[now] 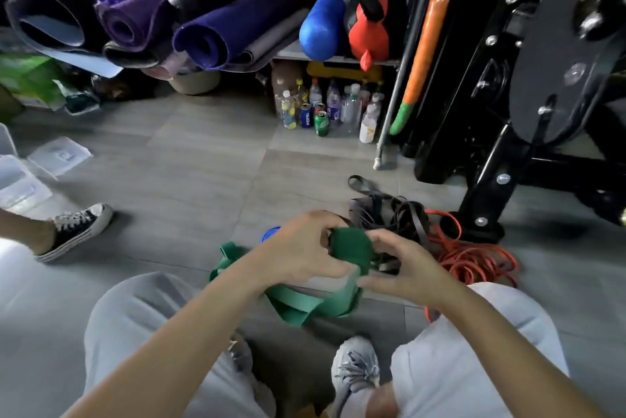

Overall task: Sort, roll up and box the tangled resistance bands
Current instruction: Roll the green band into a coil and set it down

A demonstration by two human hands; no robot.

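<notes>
A wide green resistance band [349, 245] is partly rolled into a thick coil between my hands, and its loose tail [298, 306] trails down to the floor between my knees. My left hand [305, 248] grips the coil from the left with curled fingers. My right hand [403, 262] pinches it from the right. Just behind the coil lies a tangle of dark bands [393, 211], and an orange-red band or cord [474, 258] is piled to its right. A blue band [269, 233] peeks out behind my left hand.
Clear plastic boxes and a lid [57, 155] sit on the floor at far left. Another person's sneaker [78, 228] rests on the left. Bottles and cans [325, 109] stand under a shelf of rolled mats [216, 31]. A black gym machine [528, 106] fills the right.
</notes>
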